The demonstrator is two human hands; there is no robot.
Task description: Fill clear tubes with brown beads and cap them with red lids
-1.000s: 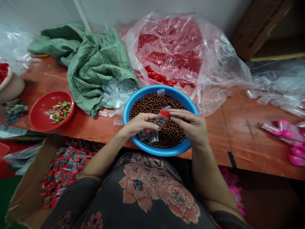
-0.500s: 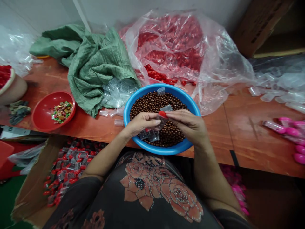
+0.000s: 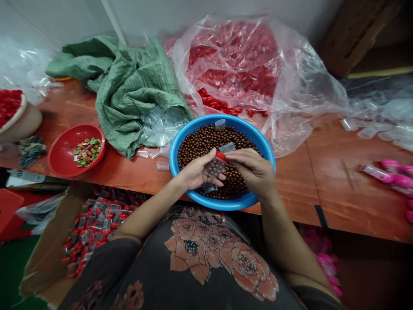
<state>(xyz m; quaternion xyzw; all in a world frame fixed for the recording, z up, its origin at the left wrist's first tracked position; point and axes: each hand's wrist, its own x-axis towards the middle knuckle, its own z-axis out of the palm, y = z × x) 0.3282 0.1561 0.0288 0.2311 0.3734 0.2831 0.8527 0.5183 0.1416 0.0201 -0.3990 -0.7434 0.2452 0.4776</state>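
Above a blue basin (image 3: pixel 174 157) of brown beads (image 3: pixel 201 140), my left hand (image 3: pixel 196 172) holds a small clear container (image 3: pixel 214 168) with a red cap (image 3: pixel 221 156). The container is tilted, and brown beads show through its wall. My right hand (image 3: pixel 254 168) has its fingertips pinched at the red cap. A clear empty container (image 3: pixel 226 147) lies on the beads just behind the fingers, and another (image 3: pixel 220 124) rests near the basin's back rim. Below my left hand, one more clear container (image 3: pixel 209 187) shows in part.
Behind the basin lies a plastic bag (image 3: pixel 232 64) of red pieces. Left are a green sack (image 3: pixel 129 90), loose clear containers (image 3: pixel 164 122) and a red bowl (image 3: pixel 60 150) of wrapped sweets. A box (image 3: pixel 45 245) of capped containers stands below the table's edge. Pink-capped tubes (image 3: pixel 377 173) lie right.
My left fingers have shifted around the capped container, the thumb now up near the cap and other fingers spread beneath. The whole view has shifted slightly.
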